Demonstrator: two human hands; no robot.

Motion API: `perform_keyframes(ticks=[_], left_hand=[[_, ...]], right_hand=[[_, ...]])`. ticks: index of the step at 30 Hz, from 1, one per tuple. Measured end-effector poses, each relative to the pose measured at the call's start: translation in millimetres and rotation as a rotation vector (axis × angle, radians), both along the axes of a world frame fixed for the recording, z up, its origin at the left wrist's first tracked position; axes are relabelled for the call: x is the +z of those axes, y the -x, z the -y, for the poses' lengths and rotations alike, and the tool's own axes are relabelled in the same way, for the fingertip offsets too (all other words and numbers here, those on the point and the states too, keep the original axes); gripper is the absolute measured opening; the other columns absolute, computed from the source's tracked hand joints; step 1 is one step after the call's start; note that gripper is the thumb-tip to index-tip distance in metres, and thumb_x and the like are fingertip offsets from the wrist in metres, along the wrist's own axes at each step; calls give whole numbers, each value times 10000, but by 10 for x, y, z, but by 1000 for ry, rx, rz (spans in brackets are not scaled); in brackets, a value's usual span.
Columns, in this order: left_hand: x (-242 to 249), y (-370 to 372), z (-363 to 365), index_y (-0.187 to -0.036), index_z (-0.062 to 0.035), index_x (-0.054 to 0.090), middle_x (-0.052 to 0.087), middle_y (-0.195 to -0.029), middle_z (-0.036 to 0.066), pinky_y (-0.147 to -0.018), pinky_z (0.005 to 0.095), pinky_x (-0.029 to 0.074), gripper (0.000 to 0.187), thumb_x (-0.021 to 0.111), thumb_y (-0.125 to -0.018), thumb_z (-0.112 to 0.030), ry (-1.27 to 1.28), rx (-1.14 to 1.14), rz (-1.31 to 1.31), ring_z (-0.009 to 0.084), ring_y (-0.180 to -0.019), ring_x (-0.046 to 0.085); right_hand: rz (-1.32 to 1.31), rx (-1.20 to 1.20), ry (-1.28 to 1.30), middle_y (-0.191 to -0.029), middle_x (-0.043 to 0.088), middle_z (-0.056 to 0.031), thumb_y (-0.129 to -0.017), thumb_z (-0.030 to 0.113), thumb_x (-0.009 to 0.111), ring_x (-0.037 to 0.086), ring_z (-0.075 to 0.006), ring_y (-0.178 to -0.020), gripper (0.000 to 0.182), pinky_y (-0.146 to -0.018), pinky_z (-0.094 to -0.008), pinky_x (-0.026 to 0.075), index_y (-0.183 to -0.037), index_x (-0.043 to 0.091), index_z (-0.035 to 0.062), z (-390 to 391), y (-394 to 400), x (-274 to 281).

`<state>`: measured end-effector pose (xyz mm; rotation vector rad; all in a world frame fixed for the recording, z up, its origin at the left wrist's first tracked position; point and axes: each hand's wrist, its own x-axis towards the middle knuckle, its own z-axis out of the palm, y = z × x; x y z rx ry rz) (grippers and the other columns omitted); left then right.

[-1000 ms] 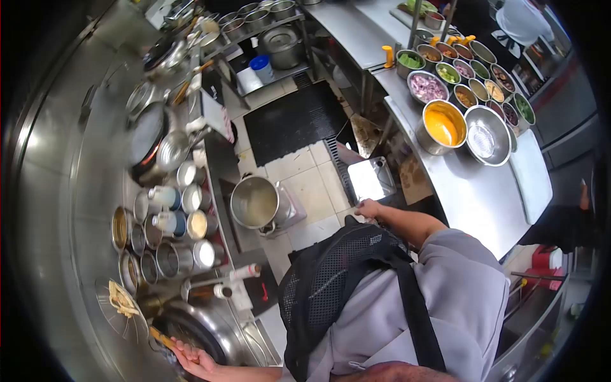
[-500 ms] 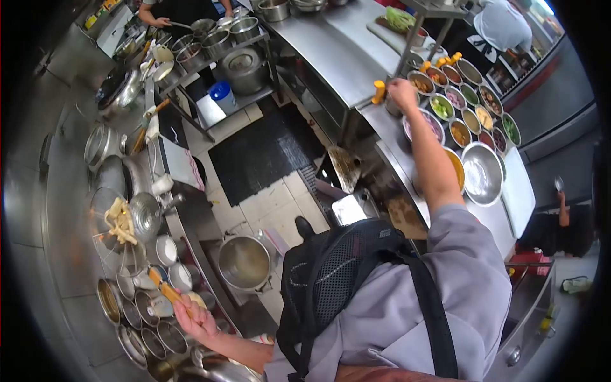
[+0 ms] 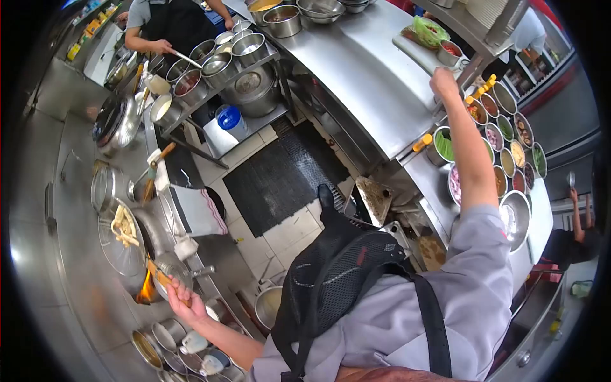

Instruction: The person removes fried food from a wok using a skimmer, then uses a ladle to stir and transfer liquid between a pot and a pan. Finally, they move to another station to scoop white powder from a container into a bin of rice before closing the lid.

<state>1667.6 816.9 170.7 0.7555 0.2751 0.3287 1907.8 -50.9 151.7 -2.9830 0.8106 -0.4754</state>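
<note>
My left hand (image 3: 186,300) is closed around a wooden handle (image 3: 167,280). The handle runs toward a round wire strainer (image 3: 121,245) with pale food strips (image 3: 126,226) in it. A flame (image 3: 146,290) burns just below the strainer, near a metal ladle or pan (image 3: 170,267). My right hand (image 3: 443,84) is a fist at the end of my stretched arm, beside a shelf post and near a small metal pot of red food (image 3: 450,53). What it grips, if anything, is hidden.
Metal tubs of cut food (image 3: 506,162) stand on the right counter beside a steel bowl (image 3: 514,219). Across the aisle, a co-worker's hand (image 3: 163,47) holds a ladle over several pots (image 3: 191,86). A black mat (image 3: 273,184) covers part of the floor.
My view has shifted. The right hand has moved away from the food tubs toward the shelf post. The strainer is still in my left hand, and a flame now shows beneath it.
</note>
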Motion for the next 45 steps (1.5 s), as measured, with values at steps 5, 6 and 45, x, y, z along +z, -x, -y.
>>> perform_keyframes(ticks=[5, 6, 45], left_hand=[[-150, -858, -312, -1270, 52, 469, 504, -943, 40, -528, 186, 405, 288, 497, -1061, -144, 19, 9, 22, 45, -636, 423], [-105, -1030, -269, -1281, 53, 463, 502, -952, 40, -533, 189, 402, 297, 503, -1056, -137, 26, 27, 7, 52, -638, 423], [-331, -2930, -574, -1176, -49, 467, 553, -841, 68, -470, 255, 431, 189, 520, -1027, -152, -220, 5, -311, 112, -549, 514]], right_hand=[[-404, -247, 24, -1227, 671, -231, -920, 141, 506, 661, -388, -1128, 324, -890, -523, 551, -1143, 730, 65, 268, -449, -206], [-492, -315, -3, -1249, 673, -195, -933, 156, 502, 656, -368, -1153, 332, -881, -545, 547, -1165, 729, 86, 311, -536, -244], [-376, 467, -1503, -860, 627, -36, -1002, 298, 590, 520, -130, -663, 324, -613, -289, 428, -1197, 630, 42, -4698, -2831, -544]])
